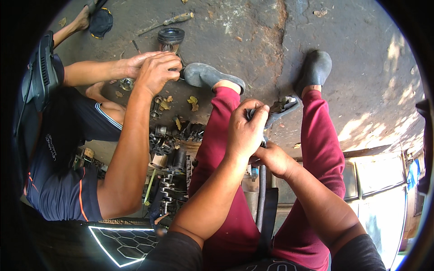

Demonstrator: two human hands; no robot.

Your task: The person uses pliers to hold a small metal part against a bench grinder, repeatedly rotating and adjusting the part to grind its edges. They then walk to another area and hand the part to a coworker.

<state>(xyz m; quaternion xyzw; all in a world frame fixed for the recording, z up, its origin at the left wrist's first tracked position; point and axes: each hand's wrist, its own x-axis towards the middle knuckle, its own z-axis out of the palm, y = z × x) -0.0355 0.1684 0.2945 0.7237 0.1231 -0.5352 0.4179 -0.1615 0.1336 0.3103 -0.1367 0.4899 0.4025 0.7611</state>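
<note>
Between my knees, my left hand [246, 128] is closed on a dark grey, rag-like piece [275, 118]. Its loose end sticks out past my fingers to the right, curled up, with a pale ragged patch inside. Just below, my right hand [273, 159] has its fingers bent in close under the left one. A dark bit of what seems the same piece [264, 143] shows between the two hands. What the right fingertips grip is mostly hidden.
At left a co-worker's hands [156, 70] are beside a piston [171, 39] standing on the ground. A wooden-handled tool [178, 18] lies beyond it. Connecting rods [156, 106], a crankshaft [167, 194] and other engine parts crowd the ground left of my leg. A pale vehicle [379, 180] is at right.
</note>
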